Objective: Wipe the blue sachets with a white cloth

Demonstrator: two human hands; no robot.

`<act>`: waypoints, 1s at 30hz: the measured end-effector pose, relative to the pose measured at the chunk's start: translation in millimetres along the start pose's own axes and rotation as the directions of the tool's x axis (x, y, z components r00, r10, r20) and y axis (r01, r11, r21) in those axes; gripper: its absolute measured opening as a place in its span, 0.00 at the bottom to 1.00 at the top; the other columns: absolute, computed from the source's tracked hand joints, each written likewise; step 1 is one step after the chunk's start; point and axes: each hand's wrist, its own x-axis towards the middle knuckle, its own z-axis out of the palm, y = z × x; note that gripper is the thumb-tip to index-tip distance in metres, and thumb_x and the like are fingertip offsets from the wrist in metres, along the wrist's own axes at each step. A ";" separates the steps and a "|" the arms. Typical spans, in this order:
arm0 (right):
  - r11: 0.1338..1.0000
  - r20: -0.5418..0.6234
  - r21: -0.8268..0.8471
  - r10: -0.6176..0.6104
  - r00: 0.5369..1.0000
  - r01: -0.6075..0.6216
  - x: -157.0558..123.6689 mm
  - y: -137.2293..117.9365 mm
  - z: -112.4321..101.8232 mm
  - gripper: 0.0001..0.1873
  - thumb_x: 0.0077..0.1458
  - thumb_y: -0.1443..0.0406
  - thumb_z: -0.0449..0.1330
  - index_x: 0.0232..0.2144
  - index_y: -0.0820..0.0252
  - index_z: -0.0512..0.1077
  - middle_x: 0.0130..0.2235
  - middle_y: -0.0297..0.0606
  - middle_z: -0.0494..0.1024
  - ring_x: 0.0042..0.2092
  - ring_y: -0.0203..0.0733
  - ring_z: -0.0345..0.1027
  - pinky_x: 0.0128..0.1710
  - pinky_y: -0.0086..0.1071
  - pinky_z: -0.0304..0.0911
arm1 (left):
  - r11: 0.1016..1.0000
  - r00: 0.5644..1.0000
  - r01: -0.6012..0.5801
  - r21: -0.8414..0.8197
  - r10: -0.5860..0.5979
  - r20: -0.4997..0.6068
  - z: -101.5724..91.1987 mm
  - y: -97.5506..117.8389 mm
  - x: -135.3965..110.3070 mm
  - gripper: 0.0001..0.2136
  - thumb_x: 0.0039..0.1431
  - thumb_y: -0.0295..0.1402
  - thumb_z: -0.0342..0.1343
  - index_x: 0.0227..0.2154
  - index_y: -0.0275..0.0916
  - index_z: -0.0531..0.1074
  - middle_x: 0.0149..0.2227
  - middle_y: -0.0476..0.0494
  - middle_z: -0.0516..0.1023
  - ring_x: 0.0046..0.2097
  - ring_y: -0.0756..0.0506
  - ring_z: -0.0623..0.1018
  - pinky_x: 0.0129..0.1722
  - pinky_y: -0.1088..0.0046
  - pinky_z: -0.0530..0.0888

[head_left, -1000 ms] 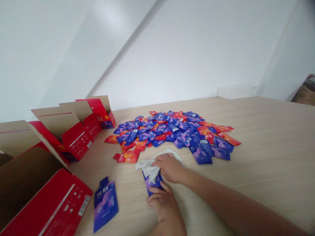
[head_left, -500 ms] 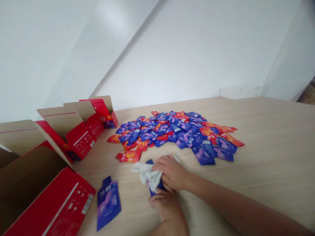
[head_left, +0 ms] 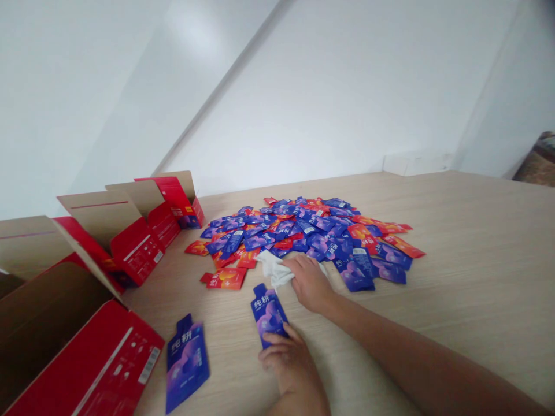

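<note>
**Hidden and cut-off parts at the table**

The lower end of a glossy blue pouch (head_left: 267, 315) is covered by the left hand (head_left: 288, 364), and part of a crumpled white wipe (head_left: 273, 268) is hidden under the right hand (head_left: 309, 283). The left forearm (head_left: 299, 401) and right forearm (head_left: 411, 361) are cut off by the near edge. An open red cardboard carton (head_left: 87, 358) is cut off at near left, and the small print on the heaped blue and red pouches (head_left: 303, 231) is too small to be read.

White characters "纯耕" stand on the blue foil pouch (head_left: 266, 315).
</note>
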 end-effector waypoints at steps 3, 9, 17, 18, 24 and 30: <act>0.985 0.022 0.013 -0.172 0.985 0.171 -6.8 -17.2 -2.8 0.21 0.54 0.69 0.52 0.52 0.55 0.64 0.47 0.42 0.67 0.49 0.46 0.55 0.49 0.41 0.47 | 0.995 0.996 0.089 0.044 -0.089 -0.008 -6.1 0.8 0.9 0.18 0.54 0.21 0.46 0.46 0.39 0.73 0.40 0.28 0.79 0.32 0.35 0.79 0.27 0.59 0.72; 0.932 0.312 0.118 -0.363 0.878 0.343 -7.9 -28.0 13.0 0.17 0.55 0.67 0.53 0.47 0.51 0.69 0.44 0.37 0.70 0.47 0.43 0.58 0.46 0.38 0.49 | 0.992 0.992 0.123 -0.018 -0.123 0.029 -14.1 -0.8 1.4 0.16 0.52 0.17 0.44 0.35 0.28 0.77 0.31 0.28 0.80 0.30 0.36 0.79 0.26 0.63 0.72; 0.998 0.168 -0.029 -0.058 0.984 0.064 2.4 4.4 10.0 0.19 0.53 0.72 0.51 0.47 0.56 0.67 0.42 0.41 0.68 0.47 0.45 0.56 0.45 0.40 0.48 | 1.000 1.000 0.012 -0.013 -0.012 -0.018 2.2 1.3 -0.8 0.20 0.54 0.20 0.45 0.46 0.39 0.73 0.39 0.28 0.79 0.29 0.35 0.79 0.23 0.61 0.72; 0.998 0.121 -0.002 -0.057 0.991 0.057 0.7 3.7 7.6 0.20 0.52 0.72 0.51 0.48 0.57 0.66 0.43 0.41 0.67 0.47 0.45 0.56 0.46 0.39 0.48 | 0.999 1.000 0.010 -0.032 -0.011 -0.008 3.0 1.7 -0.5 0.20 0.54 0.20 0.45 0.46 0.39 0.73 0.39 0.28 0.79 0.29 0.35 0.79 0.22 0.61 0.72; 0.936 0.156 0.133 -0.345 0.926 0.327 -12.4 -21.7 4.2 0.18 0.54 0.68 0.53 0.47 0.53 0.68 0.44 0.38 0.69 0.46 0.43 0.57 0.47 0.38 0.48 | 0.991 0.990 0.118 -0.059 -0.113 0.082 -10.0 4.8 3.4 0.18 0.53 0.18 0.44 0.41 0.31 0.75 0.35 0.26 0.79 0.33 0.33 0.79 0.27 0.57 0.73; 0.946 0.291 0.103 -0.324 0.900 0.307 -7.7 -23.1 15.7 0.17 0.55 0.68 0.52 0.47 0.52 0.68 0.43 0.38 0.71 0.46 0.44 0.59 0.45 0.39 0.49 | 0.993 0.991 0.111 -0.040 -0.108 0.082 -6.8 2.6 2.9 0.18 0.54 0.19 0.43 0.41 0.33 0.76 0.35 0.28 0.80 0.31 0.34 0.79 0.26 0.60 0.73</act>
